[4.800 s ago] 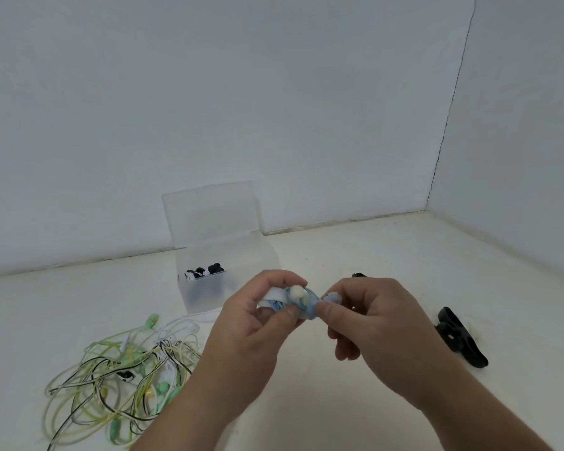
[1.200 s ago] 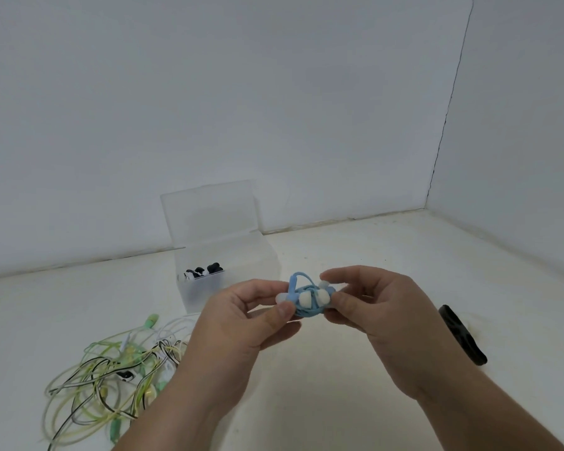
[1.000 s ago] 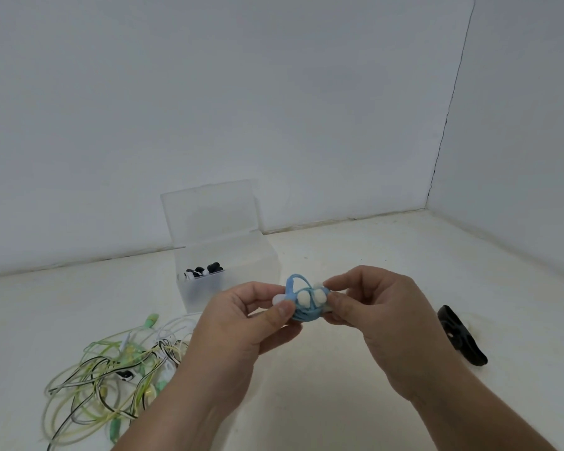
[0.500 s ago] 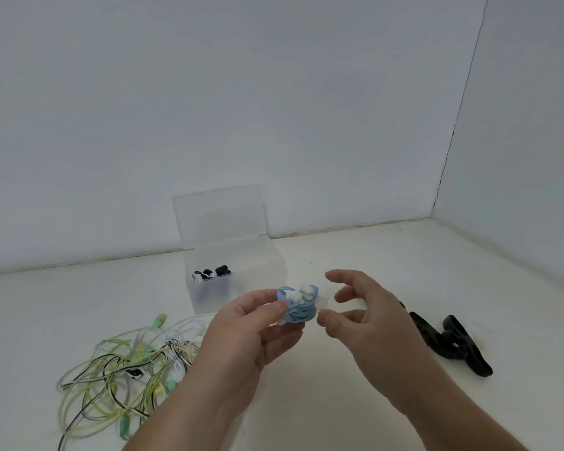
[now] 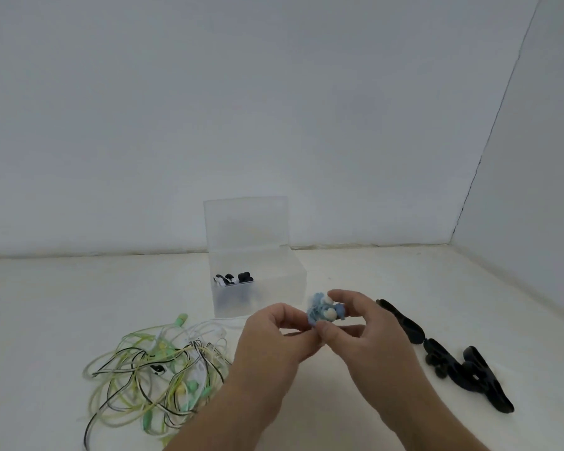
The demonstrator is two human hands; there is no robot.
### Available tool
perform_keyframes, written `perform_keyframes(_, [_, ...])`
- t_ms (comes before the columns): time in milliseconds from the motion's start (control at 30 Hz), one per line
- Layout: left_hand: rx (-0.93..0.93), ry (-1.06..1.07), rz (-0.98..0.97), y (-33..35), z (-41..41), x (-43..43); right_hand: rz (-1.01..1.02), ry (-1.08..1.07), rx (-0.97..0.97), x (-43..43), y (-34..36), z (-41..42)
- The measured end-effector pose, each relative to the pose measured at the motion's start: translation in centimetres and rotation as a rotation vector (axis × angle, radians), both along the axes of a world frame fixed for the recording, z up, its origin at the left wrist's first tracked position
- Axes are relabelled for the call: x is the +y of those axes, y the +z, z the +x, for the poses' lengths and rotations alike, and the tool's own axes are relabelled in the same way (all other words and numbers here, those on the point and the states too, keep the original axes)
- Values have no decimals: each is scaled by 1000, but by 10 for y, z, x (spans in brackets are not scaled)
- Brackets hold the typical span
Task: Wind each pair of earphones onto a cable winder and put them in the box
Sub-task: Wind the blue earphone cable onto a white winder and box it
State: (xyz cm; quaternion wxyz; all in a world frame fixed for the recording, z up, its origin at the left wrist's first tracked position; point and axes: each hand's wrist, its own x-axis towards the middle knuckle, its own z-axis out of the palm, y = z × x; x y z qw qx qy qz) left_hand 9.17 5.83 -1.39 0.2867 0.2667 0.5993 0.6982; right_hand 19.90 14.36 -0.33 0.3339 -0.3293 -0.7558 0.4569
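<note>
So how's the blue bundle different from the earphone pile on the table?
The bundle is wound into a tight small clump; the pile is loose, tangled and far wider. The bundle is pinched in the right hand; the pile lies on the table. The bundle is blue with white buds; the pile mixes green, yellow and black. Both are earphones.

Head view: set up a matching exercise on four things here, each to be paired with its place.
1. blue earphone bundle
2. clear box
3. tangle of loose earphones
4. black cable winders

a. on the table, far right
b. at the back, lid raised
c. pinched in the right hand
d. on the table, lower left

Pairs: 1-c, 2-b, 3-d, 4-a.
</note>
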Motion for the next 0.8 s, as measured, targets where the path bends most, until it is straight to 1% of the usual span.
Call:
perform_keyframes(67, [173, 79, -49, 3, 2, -2, 12, -11, -11, 1, 2, -8])
perform_keyframes(133, [211, 125, -23, 5, 1, -2, 33, -14, -27, 3, 4, -17])
perform_keyframes(233, [151, 129, 55, 8, -8, -3, 82, 23, -64, 9, 15, -32])
perform_keyframes(367, [106, 204, 138, 13, -26, -7, 161, 166, -134, 15, 45, -53])
perform_keyframes(567, [5, 229, 231, 17, -52, -13, 225, 350, -227, 24, 76, -90])
perform_keyframes(600, [-10, 218, 234, 18, -54, -14, 206, 367, -226, 26, 77, -95])
perform_keyframes(667, [-45, 205, 233, 18, -57, -14, 90, 376, -187, 32, 76, -107])
perform_keyframes(733, [-76, 218, 236, 18, -59, -14, -29, 327, -169, 42, 69, -120])
perform_keyframes(800, [-76, 274, 249, 20, -61, -15, -29, 248, -226, 56, 59, -135])
